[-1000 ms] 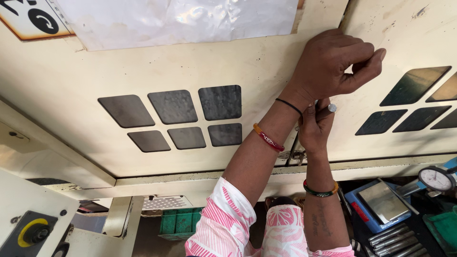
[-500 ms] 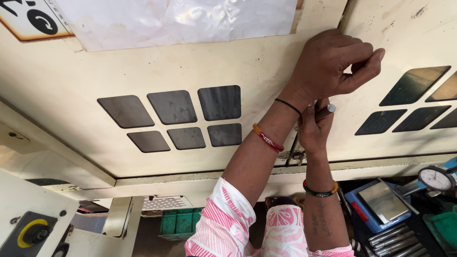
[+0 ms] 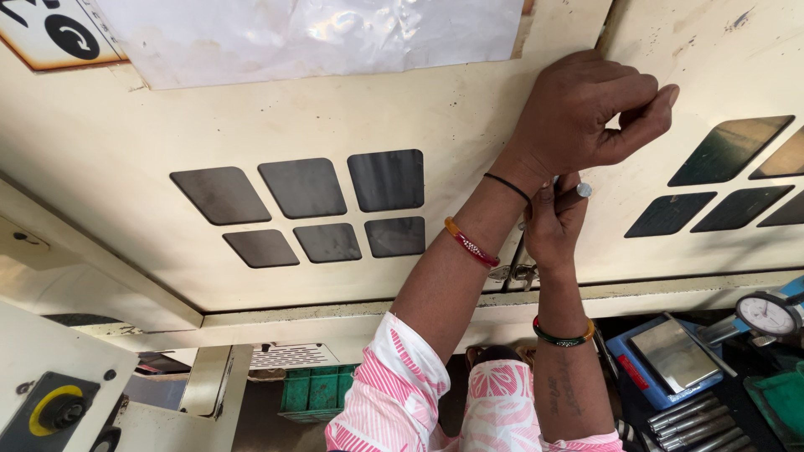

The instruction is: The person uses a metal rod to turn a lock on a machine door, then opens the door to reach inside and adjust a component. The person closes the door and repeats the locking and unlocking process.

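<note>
Head view: a thin metal rod (image 3: 578, 192) sits at about 2 o'clock from centre, against the seam between two cream machine doors (image 3: 469, 117). The right hand (image 3: 553, 222) has its grip closed around the rod, whose rounded tip pokes out toward 1 o'clock. Just above, the left hand (image 3: 590, 109) presses on the door edge with thumb and forefinger pinched together; whether anything lies between them I cannot tell. The forearms cross, the left one lying over the right.

The risk, as I judge it, is a slip: the rod is slim and smooth, and a push off-line could send it skidding along the painted panel or into the left fingers, which are just beside the tip. With the arms crossed, the right wrist has little room to correct. A latch (image 3: 512, 272) hangs at 6 o'clock below the hands and could catch a knuckle or a bangle (image 3: 469, 243). At 4 o'clock a dial gauge (image 3: 766, 314) and steel pins (image 3: 687, 418) lie on the surface; a dropped rod could strike them.
</note>
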